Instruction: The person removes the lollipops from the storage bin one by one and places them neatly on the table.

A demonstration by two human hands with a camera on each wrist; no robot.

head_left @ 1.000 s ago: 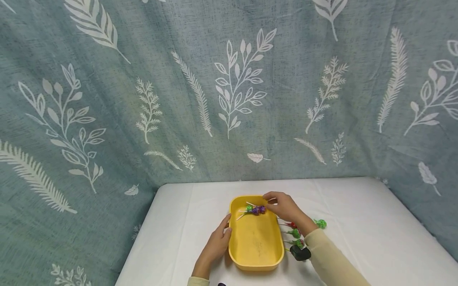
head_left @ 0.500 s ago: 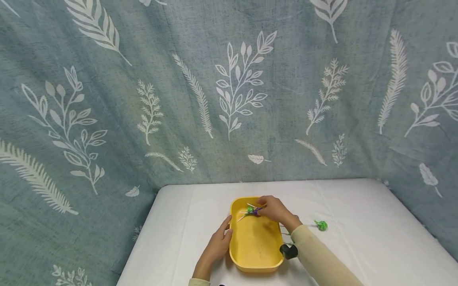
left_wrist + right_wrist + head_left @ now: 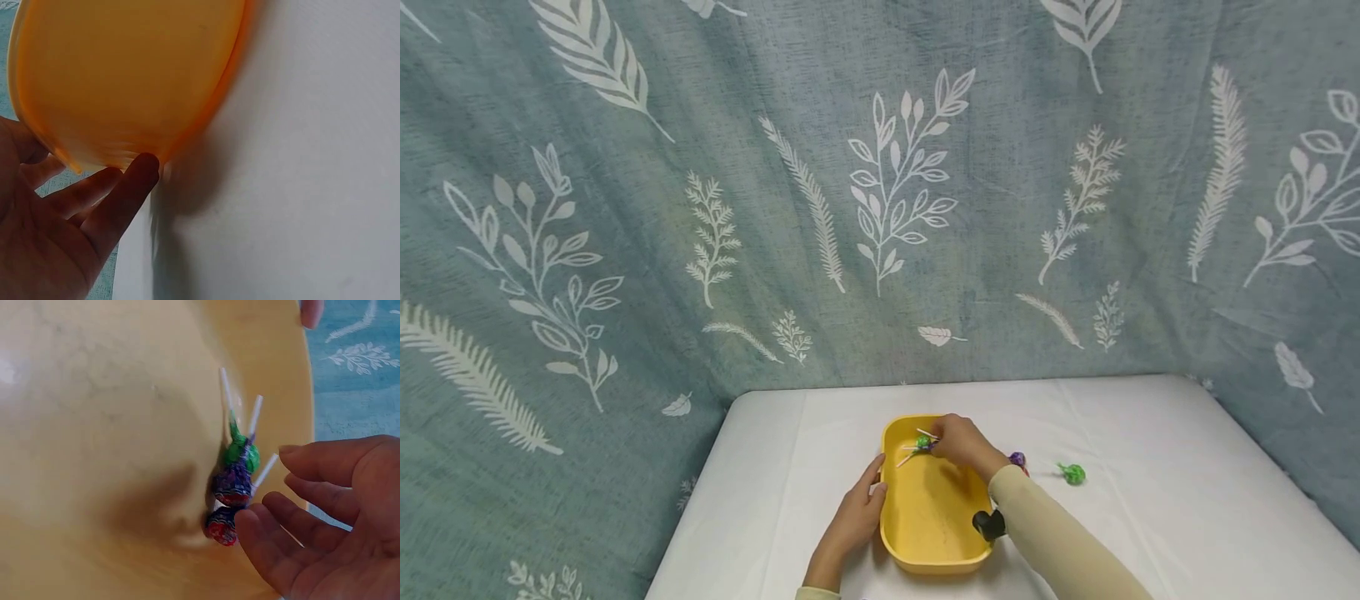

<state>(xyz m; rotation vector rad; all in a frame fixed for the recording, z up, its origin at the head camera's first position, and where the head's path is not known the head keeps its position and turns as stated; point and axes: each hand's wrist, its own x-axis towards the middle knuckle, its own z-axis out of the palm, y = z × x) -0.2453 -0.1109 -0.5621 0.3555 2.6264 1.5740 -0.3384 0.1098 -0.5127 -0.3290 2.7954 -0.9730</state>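
Note:
Inside the far end of a yellow tray [image 3: 932, 525] lie several wrapped lollipops. A green lollipop [image 3: 240, 453] lies against two purple ones, the nearer being a purple lollipop [image 3: 232, 484] with a white stick. My right hand [image 3: 958, 440] reaches over them with its fingers spread apart. One fingertip is right at the lowest purple lollipop [image 3: 222, 526], and the thumb stands apart from it. On the tray's left side, my left hand [image 3: 854, 510] rests its fairly straight fingertips against the outer wall, which fills much of the left wrist view.
Right of the tray, a green lollipop [image 3: 1072, 474] lies on the white tabletop [image 3: 1187, 500]. A purple lollipop [image 3: 1017, 458] shows just beyond the right sleeve [image 3: 1060, 533], which hides part of the table. A leaf-patterned curtain [image 3: 895, 208] hangs behind.
My right hand has moved left from the tray's far right rim to over the lollipops inside. The forearm now covers lollipops beside the tray. My left hand stays at the wall.

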